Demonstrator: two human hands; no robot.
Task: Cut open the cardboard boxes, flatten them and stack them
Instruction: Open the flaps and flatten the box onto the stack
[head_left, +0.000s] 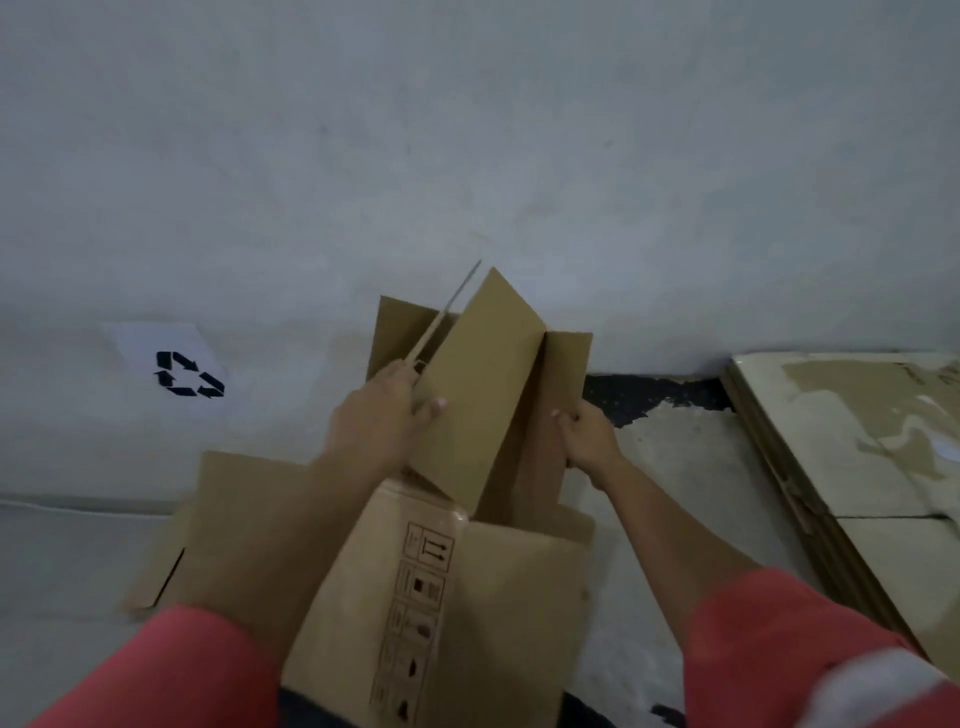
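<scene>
Both left hand and right hand clasp the cardboard box, its long axis pointing away

Two short sleeves in view, both coral red: the left sleeve looks plain, the right sleeve carries a pale whitish band near the frame's corner. Below them the forearms are bare, and the left hand and right hand are bare too.
</scene>
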